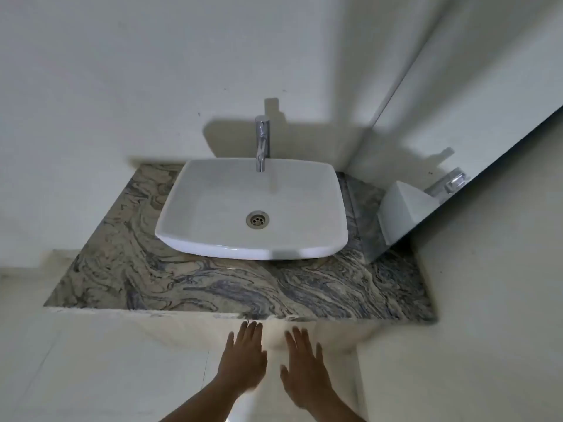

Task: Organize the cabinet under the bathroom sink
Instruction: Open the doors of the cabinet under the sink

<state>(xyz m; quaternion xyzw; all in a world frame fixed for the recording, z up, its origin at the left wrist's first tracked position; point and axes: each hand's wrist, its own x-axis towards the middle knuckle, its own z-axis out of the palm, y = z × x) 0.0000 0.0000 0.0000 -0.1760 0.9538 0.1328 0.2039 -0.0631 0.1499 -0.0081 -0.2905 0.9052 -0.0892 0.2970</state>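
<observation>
Nothing is held by either hand. Both the left hand (243, 354) and the right hand (304, 370) are spread flat with the fingers apart, palms down, and are seen just below the front edge of the counter (213, 287). The left fingertips are nearest that edge, where a thin dark line can be made out; what it is cannot be told.

On the counter, a white sink (253, 208) is set toward the back, with a tap (262, 141) behind it against the wall. To the right of the sink, a mirror (457, 132) is fixed on the side wall.

The cabinet is not seen. It is judged to be under the counter, hidden by the front edge, so nothing has been sorted yet and the door must likely be opened first.

A few things could go wrong. A door could be pulled hard and swung into the legs, because the space looks narrow. Things stacked inside could be tipped out when it is opened. A head could be bumped on the stone edge when bending down.
</observation>
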